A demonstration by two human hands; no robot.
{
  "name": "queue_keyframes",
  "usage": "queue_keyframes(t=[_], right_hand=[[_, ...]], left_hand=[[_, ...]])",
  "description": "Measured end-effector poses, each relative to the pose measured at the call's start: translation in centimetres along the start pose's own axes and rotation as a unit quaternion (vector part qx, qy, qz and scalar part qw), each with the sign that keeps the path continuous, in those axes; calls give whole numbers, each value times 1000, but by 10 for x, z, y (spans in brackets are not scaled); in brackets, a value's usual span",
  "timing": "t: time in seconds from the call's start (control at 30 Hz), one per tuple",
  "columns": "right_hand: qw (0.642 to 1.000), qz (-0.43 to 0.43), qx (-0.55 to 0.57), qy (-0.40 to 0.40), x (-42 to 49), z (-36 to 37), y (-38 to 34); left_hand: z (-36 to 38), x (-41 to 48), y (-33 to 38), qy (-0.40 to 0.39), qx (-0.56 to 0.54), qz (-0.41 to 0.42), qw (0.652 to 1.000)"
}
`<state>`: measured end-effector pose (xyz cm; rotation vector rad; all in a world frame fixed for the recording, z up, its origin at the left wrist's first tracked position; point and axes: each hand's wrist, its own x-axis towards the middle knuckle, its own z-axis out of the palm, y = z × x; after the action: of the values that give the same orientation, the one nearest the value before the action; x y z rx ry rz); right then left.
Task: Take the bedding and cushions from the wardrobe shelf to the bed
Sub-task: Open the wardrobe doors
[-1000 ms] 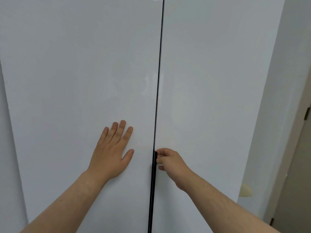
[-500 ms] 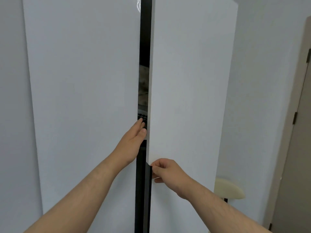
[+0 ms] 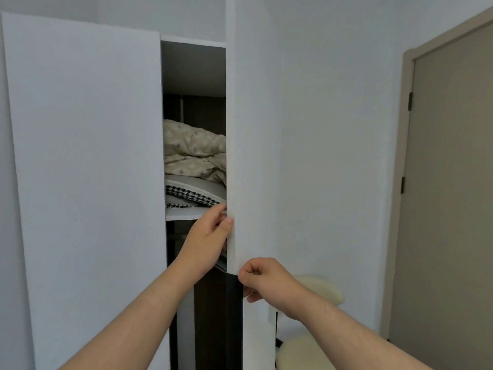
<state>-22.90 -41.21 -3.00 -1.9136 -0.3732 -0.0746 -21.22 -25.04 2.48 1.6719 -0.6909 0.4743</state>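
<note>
Bedding (image 3: 192, 150) sits atop houndstooth cushions (image 3: 192, 195) on the wardrobe shelf (image 3: 182, 216); your left hand (image 3: 208, 241) grips the right door (image 3: 256, 156) by its edge, your right hand (image 3: 266, 281) pinches its dark handle (image 3: 234, 292), likely to swing it wide.

Both forearms bare, reaching up and forward from below. Left hand (image 3: 210, 241) higher, wrist straight, fingers hooked behind the edge of the door (image 3: 253, 156), thumb on its front. Right hand (image 3: 266, 280) lower, close by, knuckles up, fingers curled tight, pinching the dark handle (image 3: 234, 288) on that edge.
</note>
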Motion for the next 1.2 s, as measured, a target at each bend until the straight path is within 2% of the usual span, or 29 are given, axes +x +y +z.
queue_keyframes(t=[0.17, 0.27, 0.73, 0.9, 0.97, 1.07, 1.2], right_hand=[[999, 25, 3, 31, -44, -52, 9], [996, 42, 18, 75, -68, -81, 15], [978, 90, 16, 187, -103, -136, 28], [977, 99, -17, 188, -108, -141, 25], [971, 69, -76, 214, -105, -140, 18], [935, -45, -187, 298, -98, -133, -3], [840, -240, -326, 362, -83, -108, -38]], left_hand=[[56, -4, 27, -49, 39, 44, 997], [92, -4, 47, -70, 63, 66, 993], [163, 17, 42, -111, 136, 48, 983], [156, 16, 36, -155, 150, 51, 975], [139, 14, 31, -148, 168, 51, 973], [99, 13, 22, -89, 195, 65, 975], [34, 15, 4, 42, 287, 74, 954]])
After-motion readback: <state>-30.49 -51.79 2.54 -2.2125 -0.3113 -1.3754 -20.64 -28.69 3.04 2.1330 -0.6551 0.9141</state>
